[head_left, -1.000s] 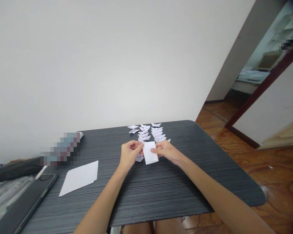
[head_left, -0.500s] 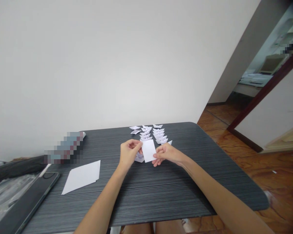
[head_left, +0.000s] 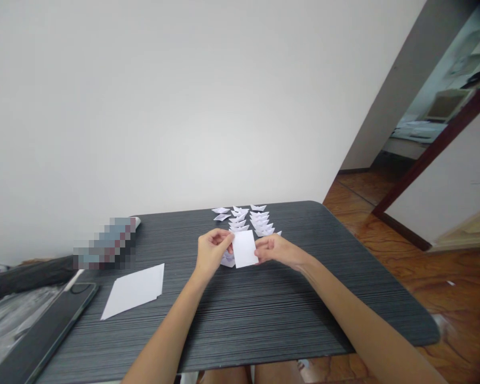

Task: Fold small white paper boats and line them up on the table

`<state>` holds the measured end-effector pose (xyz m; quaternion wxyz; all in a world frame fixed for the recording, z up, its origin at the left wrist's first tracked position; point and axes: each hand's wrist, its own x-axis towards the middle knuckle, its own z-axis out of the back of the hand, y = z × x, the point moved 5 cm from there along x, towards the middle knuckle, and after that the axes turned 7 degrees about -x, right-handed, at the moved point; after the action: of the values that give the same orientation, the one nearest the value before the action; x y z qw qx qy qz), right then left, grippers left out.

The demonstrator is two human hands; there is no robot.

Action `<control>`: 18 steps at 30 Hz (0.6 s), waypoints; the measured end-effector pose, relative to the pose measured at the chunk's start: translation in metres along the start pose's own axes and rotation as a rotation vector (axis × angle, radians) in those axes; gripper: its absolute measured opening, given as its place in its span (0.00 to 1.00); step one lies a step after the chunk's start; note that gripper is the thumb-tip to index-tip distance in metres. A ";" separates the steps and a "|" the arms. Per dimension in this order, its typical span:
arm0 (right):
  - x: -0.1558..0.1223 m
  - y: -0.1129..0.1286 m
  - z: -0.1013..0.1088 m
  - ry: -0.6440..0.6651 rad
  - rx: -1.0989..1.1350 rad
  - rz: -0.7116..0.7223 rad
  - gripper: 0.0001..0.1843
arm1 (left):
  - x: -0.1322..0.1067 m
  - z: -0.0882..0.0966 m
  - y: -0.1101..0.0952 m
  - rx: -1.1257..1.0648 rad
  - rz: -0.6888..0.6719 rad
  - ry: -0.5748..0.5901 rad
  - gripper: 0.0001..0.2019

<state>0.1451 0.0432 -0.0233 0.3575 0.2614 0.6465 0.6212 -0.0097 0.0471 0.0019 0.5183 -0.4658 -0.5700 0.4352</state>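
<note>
A small white paper rectangle (head_left: 245, 249) is held up above the table, its plain face toward me. My left hand (head_left: 213, 249) pinches its upper left corner between thumb and fingers. At the paper's right edge, my right hand (head_left: 275, 250) is closed on it, some fingertips hidden behind the sheet. Beyond the hands stand several folded white paper boats (head_left: 260, 216), lined up in rows toward the wall. Another folded paper piece (head_left: 228, 260) shows partly below my left hand, mostly covered.
White paper sheets (head_left: 134, 292) lie stacked at the left of the dark table (head_left: 240, 320). A pixelated object (head_left: 108, 242) and a long dark flat object (head_left: 52, 330) occupy the left edge. A white wall (head_left: 184, 106) rises behind; wooden floor (head_left: 444, 277) lies to the right.
My right hand's fingers have shifted from the paper's lower right corner up along its right edge, and the lower fingers have drawn in. My left hand stays in place.
</note>
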 end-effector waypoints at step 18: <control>-0.002 0.015 0.007 -0.174 0.163 0.263 0.16 | -0.009 -0.015 -0.007 -0.095 -0.011 0.219 0.09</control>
<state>0.1502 0.0472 -0.0080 0.3054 0.4247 0.6214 0.5833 0.0046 0.0370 0.0084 0.5571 -0.5315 -0.5326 0.3515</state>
